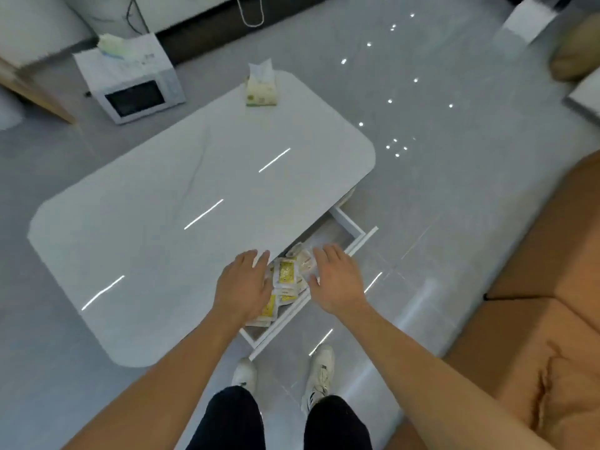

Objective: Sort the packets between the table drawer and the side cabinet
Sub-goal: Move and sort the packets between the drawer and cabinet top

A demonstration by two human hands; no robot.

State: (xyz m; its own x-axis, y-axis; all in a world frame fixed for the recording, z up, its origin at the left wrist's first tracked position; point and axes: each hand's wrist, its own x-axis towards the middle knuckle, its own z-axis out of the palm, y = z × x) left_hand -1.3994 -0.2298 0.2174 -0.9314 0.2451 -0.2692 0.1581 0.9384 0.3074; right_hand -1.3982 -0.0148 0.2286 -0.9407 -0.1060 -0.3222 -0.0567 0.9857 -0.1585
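While our left hand (242, 284) and right hand (336, 280) hover spread over the open table drawer (352, 227), holding nothing, we judge its packets (287, 271) light, soft and slippery, best pinched at their sealed edges.

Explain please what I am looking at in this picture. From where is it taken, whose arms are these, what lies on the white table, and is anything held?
There is no machine here. A person wears a camera on the head, so this single picture looks down along their own arms and legs to their white shoes.

The left hand and the right hand reach over an open drawer pulled out from under the white table. Inside the drawer lies a pile of yellow and white packets. Both hands are spread, with relaxed fingers, on either side of the pile. Neither seems to grip a packet yet, though the left hand covers part of the pile.

On the tabletop stands only a tissue pack at the far end. A microwave sits on the floor beyond.
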